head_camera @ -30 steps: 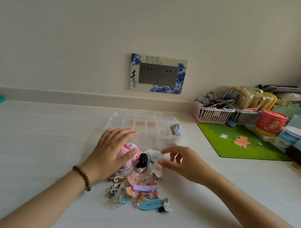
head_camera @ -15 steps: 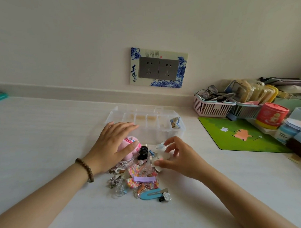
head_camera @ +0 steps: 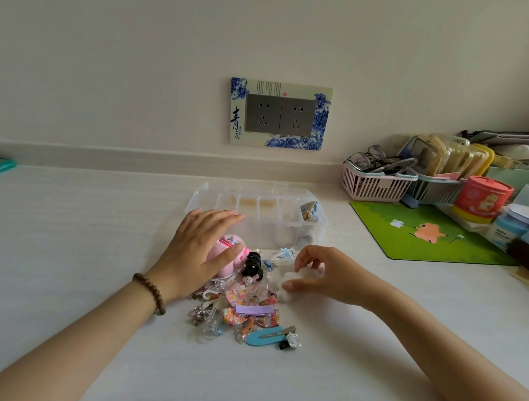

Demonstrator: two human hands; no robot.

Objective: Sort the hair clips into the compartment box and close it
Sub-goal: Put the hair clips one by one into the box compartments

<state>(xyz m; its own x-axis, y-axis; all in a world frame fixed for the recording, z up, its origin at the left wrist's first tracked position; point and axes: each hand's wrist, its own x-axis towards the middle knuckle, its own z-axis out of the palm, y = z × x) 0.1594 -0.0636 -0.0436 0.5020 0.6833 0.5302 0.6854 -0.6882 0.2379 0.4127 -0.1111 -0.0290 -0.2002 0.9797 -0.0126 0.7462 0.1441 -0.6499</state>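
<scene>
While left hand (head_camera: 199, 256) flat on pink clip (head_camera: 229, 255), right fingers (head_camera: 301, 260) pinching white fluffy clip (head_camera: 285, 282) beside box (head_camera: 257, 206).

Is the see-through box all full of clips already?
No, the clear box holds one blue patterned clip at its right end, while the pile of clips lies on the table.

The compartment box (head_camera: 258, 218) stands open on the table (head_camera: 78, 236), near the wall and below the socket plate (head_camera: 281, 113). One small item (head_camera: 309, 211) sits in its rightmost compartment. The pile of hair clips (head_camera: 246, 303) lies on the table just in front of the box. The left hand (head_camera: 196, 253) rests on the pile's far left part; the right hand (head_camera: 322, 273) is at the pile's right edge. To the right of the box lies a mat (head_camera: 423, 233), with two baskets (head_camera: 373, 183) behind it against the wall.
</scene>
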